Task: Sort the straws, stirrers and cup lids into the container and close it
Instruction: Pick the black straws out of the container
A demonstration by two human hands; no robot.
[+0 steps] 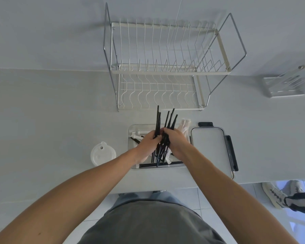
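Both hands, left (148,145) and right (176,141), clenched round a splayed bundle of black straws (163,132) over the container (132,131), frame centre. Loose tips fanning; could slip onto the bench (60,120). Cup lids (103,154) waiting left.

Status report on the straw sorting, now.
Left hand and right hand both gripping black straws over the open container. Container lid off, lying right. Cup lids still stacked on the counter, left. Nothing blocking.
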